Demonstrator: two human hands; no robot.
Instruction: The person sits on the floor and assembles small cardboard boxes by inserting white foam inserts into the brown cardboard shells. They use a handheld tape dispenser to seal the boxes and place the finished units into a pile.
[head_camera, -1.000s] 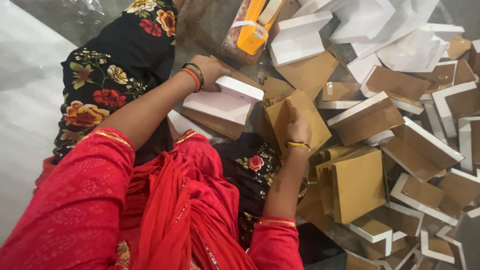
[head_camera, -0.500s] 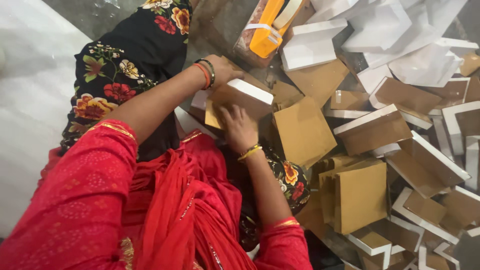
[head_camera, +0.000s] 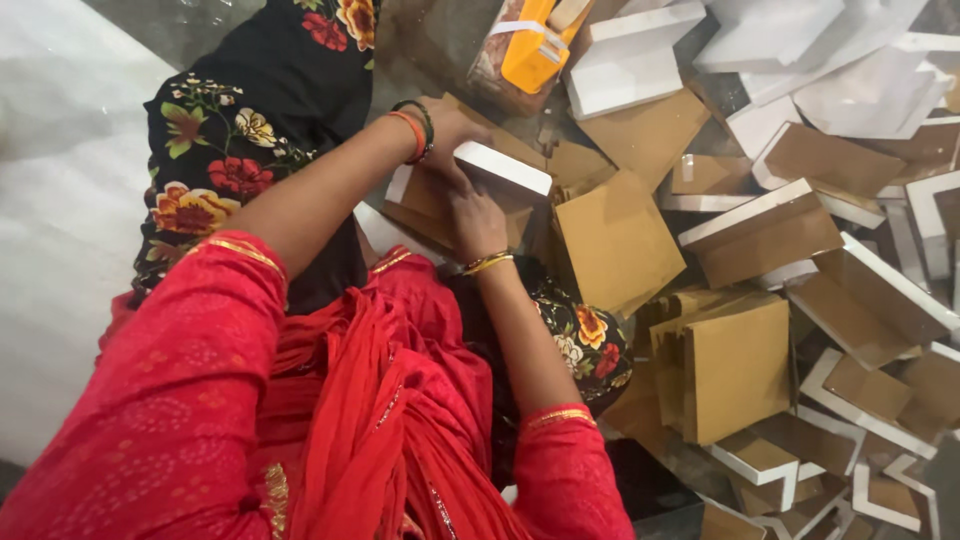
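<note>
Both hands are working on one small cardboard box (head_camera: 470, 190), brown on its flat faces with a white edge strip running along its upper right side. It is sitting just above the person's lap, and everything else is placed here relative to it.

The left hand (head_camera: 452, 128) is lying over the far upper corner of the box, wrist bent, with an orange and a dark bangle at the wrist; its fingers are curling down onto the box top, though how tightly they are closing cannot be told, since the box edge is hiding the tips. The right hand (head_camera: 478, 218) is pressing on the near side of the box, just below the white strip, fingers bent and laid flat against the brown face (a gold bangle is showing at that wrist). Whether its fingers are gripping an edge or only resting cannot be told.

Just right of the box a plain brown square panel (head_camera: 618, 240) is lying tilted, touching or nearly touching it. Up and right of the box an orange-and-clear packet (head_camera: 525, 45) is standing beside a white lid (head_camera: 630, 62). Further right, well apart from the box, a heap of brown trays with white rims (head_camera: 790, 230) is spreading out. Left of the box, black flowered fabric (head_camera: 240, 150) is covering the floor.
</note>
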